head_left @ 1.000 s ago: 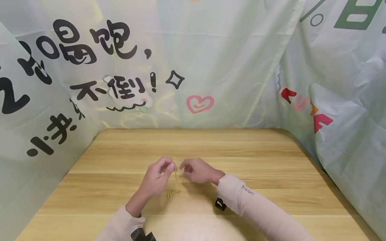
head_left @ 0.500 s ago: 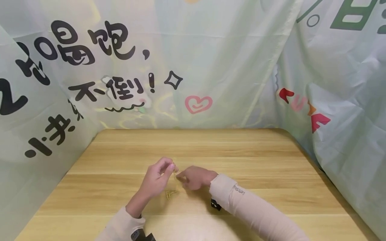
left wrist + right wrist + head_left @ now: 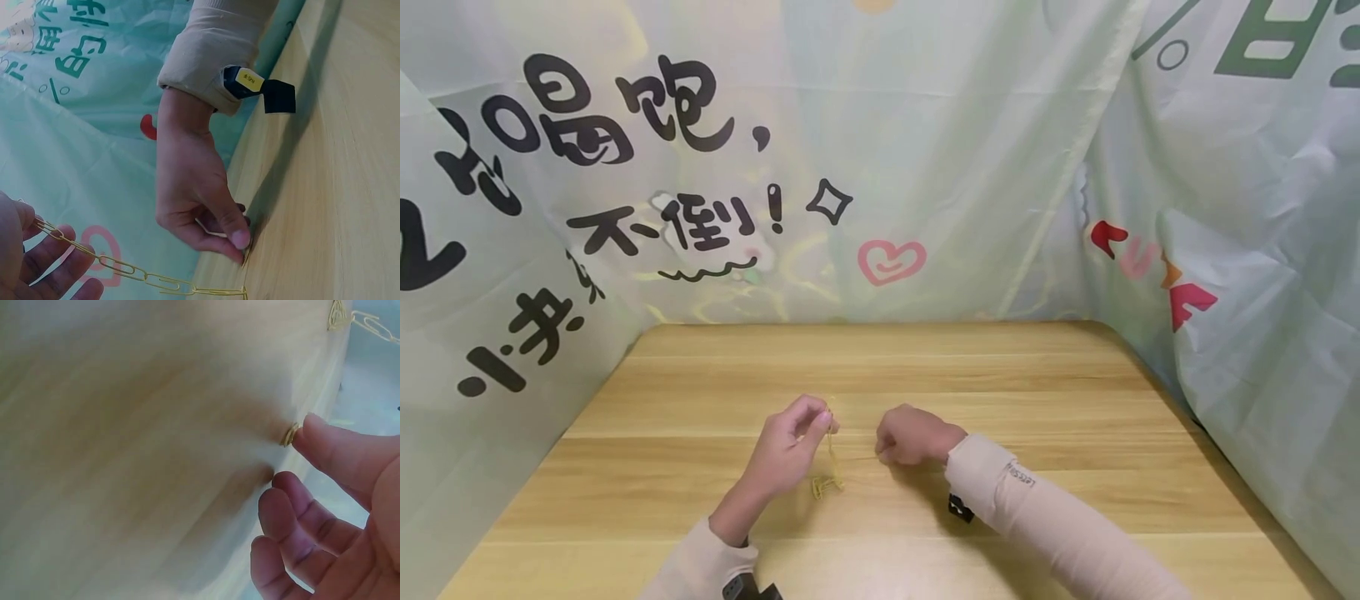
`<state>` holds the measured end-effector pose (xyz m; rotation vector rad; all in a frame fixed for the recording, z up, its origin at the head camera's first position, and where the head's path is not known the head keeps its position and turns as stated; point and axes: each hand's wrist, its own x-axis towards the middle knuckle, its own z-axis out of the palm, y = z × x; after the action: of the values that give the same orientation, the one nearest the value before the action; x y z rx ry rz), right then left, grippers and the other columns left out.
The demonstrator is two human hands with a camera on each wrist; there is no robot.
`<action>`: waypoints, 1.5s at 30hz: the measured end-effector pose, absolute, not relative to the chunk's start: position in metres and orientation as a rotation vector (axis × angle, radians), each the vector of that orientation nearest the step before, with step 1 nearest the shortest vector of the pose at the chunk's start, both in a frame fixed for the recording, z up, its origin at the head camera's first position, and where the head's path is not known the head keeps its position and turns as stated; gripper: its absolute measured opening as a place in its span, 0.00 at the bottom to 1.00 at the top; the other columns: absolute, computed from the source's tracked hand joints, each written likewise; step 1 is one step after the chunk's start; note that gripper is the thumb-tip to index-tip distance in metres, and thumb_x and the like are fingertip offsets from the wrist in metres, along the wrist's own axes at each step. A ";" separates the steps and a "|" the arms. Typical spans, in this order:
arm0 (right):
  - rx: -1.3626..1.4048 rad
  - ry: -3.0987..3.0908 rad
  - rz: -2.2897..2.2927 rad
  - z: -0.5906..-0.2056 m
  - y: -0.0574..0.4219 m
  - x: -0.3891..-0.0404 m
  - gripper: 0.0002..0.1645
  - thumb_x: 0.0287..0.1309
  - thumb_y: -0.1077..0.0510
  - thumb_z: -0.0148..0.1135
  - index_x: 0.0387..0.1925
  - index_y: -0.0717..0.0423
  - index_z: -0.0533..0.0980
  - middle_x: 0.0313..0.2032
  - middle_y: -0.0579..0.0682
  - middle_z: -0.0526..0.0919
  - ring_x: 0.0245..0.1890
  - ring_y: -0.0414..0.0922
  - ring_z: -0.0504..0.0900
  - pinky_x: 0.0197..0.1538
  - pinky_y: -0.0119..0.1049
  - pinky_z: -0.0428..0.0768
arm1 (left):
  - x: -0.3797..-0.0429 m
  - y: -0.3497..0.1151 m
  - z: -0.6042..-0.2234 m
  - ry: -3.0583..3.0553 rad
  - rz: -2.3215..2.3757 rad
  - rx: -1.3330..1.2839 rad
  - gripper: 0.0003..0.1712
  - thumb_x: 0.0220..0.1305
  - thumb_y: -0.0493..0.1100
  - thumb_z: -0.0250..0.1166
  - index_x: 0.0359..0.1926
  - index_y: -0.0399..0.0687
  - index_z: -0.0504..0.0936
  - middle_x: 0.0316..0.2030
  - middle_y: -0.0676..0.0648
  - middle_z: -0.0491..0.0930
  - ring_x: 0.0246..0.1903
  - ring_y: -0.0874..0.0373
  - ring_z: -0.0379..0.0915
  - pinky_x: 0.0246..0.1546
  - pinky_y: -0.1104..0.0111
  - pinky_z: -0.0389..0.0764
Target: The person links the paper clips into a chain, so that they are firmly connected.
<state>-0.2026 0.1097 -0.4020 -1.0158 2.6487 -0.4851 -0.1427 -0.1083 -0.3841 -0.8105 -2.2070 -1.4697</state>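
Note:
A chain of linked yellow paper clips hangs from my left hand, which pinches its upper end between thumb and forefinger. The chain's lower end lies bunched on the table, seen as a small pile of clips in the head view. To the right, low over the wood, my right hand pinches a yellow paper clip with thumb and forefinger. In the left wrist view this clip shows at the fingertips, apart from the chain. The left hand's other fingers spread loosely behind the chain.
Printed cloth curtains enclose the table at the back and both sides. Black wrist cameras sit at both cuffs, one on the left sleeve and one under the right sleeve.
My right hand came down from beside the chain's top, then moved right, away from the chain, and now pinches a clip near the table. The left hand stays nearly still with the chain.

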 end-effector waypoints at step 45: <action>-0.794 2.735 -0.479 -0.409 0.125 -0.189 0.15 0.49 0.78 0.59 0.34 0.59 0.80 0.35 0.49 0.84 0.34 0.42 0.80 0.40 0.36 0.81 | -0.147 -0.112 -0.395 -2.254 -1.442 -0.811 0.05 0.69 0.32 0.56 0.36 0.41 0.77 0.30 0.53 0.80 0.33 0.58 0.80 0.41 0.62 0.83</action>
<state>-0.1892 0.1251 -0.4090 -0.7936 2.7355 -0.4793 -0.1470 -0.1116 -0.3952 -0.8114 -2.2537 -1.4416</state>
